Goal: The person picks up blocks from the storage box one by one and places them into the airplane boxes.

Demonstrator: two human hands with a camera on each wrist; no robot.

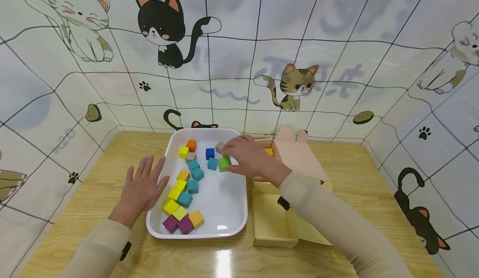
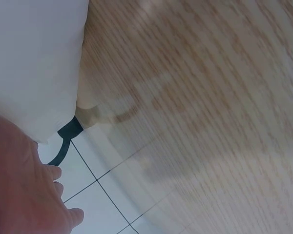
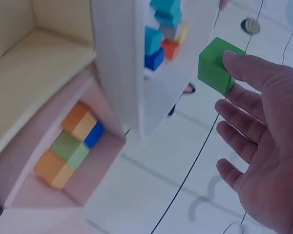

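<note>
Between thumb and index finger, my right hand (image 1: 250, 156) pinches a green cube (image 3: 216, 66) over the right side of a white tray (image 1: 224, 211). The other fingers of that hand are spread below the cube in the right wrist view. My left hand (image 1: 141, 186) lies flat with spread fingers at the tray's left rim, holding nothing. Yellow, teal and purple cubes run down the tray's left half, among them a teal cube (image 1: 185, 199) and a purple cube (image 1: 171, 224). Near the green cube are a dark blue cube (image 1: 210, 153) and a beige cube (image 1: 220, 147).
Right of the tray stands an open cardboard box (image 1: 275, 241), with a pink lid flap (image 1: 299, 157) folded outward. Its pink far compartment (image 3: 102, 156) holds orange, green and blue cubes. Cat-printed sheeting (image 1: 232, 62) rises behind the wooden table (image 1: 93, 178).
</note>
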